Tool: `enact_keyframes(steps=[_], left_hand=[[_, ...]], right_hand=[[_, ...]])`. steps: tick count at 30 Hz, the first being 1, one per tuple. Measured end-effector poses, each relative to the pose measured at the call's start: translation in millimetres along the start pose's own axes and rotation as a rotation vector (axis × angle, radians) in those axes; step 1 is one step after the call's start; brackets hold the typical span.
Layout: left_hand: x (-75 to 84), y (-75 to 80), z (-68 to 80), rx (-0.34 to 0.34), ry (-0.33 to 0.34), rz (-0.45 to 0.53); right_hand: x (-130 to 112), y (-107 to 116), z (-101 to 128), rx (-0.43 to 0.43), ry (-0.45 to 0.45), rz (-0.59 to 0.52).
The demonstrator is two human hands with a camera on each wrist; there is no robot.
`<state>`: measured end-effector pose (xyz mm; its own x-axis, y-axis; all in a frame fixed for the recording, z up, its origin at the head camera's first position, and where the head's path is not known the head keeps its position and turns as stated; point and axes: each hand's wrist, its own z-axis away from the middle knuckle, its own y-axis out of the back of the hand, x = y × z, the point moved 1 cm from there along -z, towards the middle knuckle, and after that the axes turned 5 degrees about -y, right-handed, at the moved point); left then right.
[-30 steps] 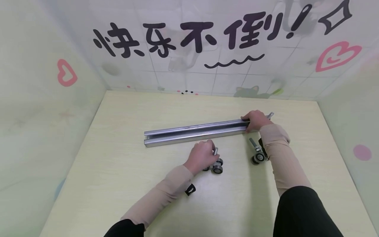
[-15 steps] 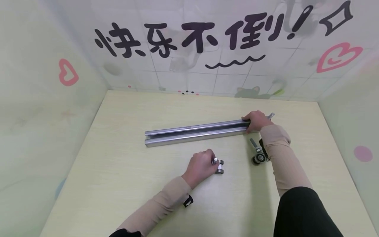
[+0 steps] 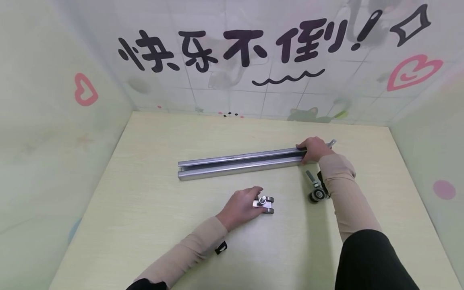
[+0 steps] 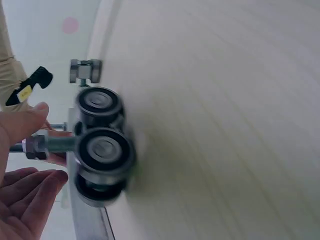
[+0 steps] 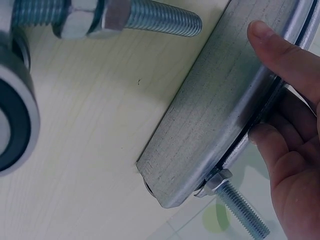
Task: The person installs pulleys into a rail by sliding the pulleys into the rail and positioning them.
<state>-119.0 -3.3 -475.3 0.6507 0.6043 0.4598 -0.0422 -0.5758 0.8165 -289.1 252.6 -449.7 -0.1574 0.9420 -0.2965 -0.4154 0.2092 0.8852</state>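
A metal roller trolley (image 3: 268, 205) stands on its wheels on the table, bolt upward. My left hand (image 3: 239, 208) is around it with fingers spread; in the left wrist view, thumb and fingers lie on either side of the bolt (image 4: 60, 144), with gaps visible. My right hand (image 3: 314, 149) grips a long silver channel rail (image 3: 235, 170) near its right end, thumb on one side wall and fingers at the slot. A threaded bolt (image 5: 242, 207) with a nut sticks out of the slot at that end. What it is fixed to inside is hidden.
Another roller trolley (image 3: 316, 193) lies on its side by my right wrist, its bolt slanting toward the rail. Printed wall sheets (image 3: 232, 96) enclose the pale wooden table (image 3: 152, 141) at the back and both sides.
My left hand first pinched the tilted trolley by its bolt, set it upright on its wheels, then loosened its fingers and drew slightly back leftward. The right hand and rail have stayed put.
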Motion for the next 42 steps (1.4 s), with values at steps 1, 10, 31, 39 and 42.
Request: enact_keyframes(steps=[1, 10, 31, 39, 42], left_hand=[[-3.0, -1.1, 0.9, -0.004, -0.026, 0.002], [-16.1, -10.1, 0.7, 0.02, -0.242, -0.099], [-17.9, -10.6, -1.4, 0.079, -0.349, -0.124], [-18.0, -7.1, 2.5, 0.109, -0.348, -0.148], [-19.2, -4.3, 4.9, 0.126, -0.34, -0.159]], right_hand=[[0, 0, 0, -0.001, -0.002, 0.001], [1, 0, 0, 0.006, 0.005, -0.007], [-3, 2, 3, 0.007, 0.0, 0.001], [-4, 3, 3, 0.006, 0.01, 0.001], [-4, 2, 3, 0.008, 0.014, 0.003]])
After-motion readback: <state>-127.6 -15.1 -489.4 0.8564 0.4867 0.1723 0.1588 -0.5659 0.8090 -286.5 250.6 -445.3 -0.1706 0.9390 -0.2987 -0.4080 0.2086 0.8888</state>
